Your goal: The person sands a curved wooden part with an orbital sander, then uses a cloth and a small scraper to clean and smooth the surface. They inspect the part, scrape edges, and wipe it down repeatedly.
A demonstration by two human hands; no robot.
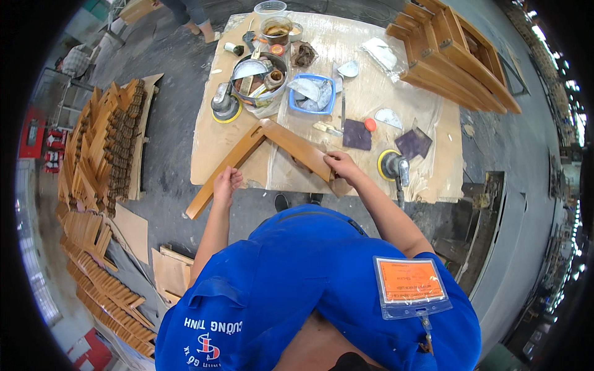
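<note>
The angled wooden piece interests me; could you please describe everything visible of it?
The angled wooden piece looks smooth and warm brown: two bars meet at a far corner, a dark slot beside it. The left bar overhangs the table's near edge. The right hand holds the right bar's end; the left hand is at the left bar, contact unclear.

You're in a woodworking workshop: stacked wooden parts (105,145) stand at your left, power sanders (225,106) sit on your worktable (212,141).
</note>
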